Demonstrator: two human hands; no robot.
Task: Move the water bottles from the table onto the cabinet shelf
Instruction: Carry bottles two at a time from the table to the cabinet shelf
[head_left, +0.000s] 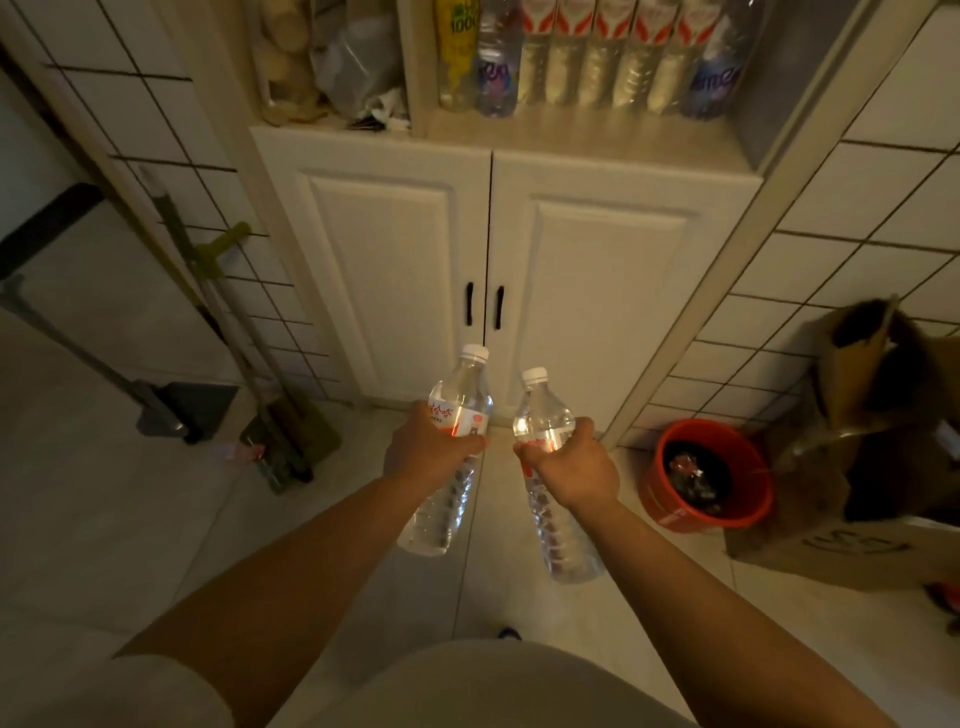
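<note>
From the head view, both bare forearms reach forward from the near edge toward the far cabinet doors. The left hand wraps its fingers around the labelled middle of the left water bottle; the right hand curls round the right water bottle just below its shoulder. Both bottles are held in the air over the floor, near each other but apart. Each long axis runs near to far, white caps pointing toward the doors, bases toward the person. Above the doors, the cabinet shelf carries a row of upright bottles.
</note>
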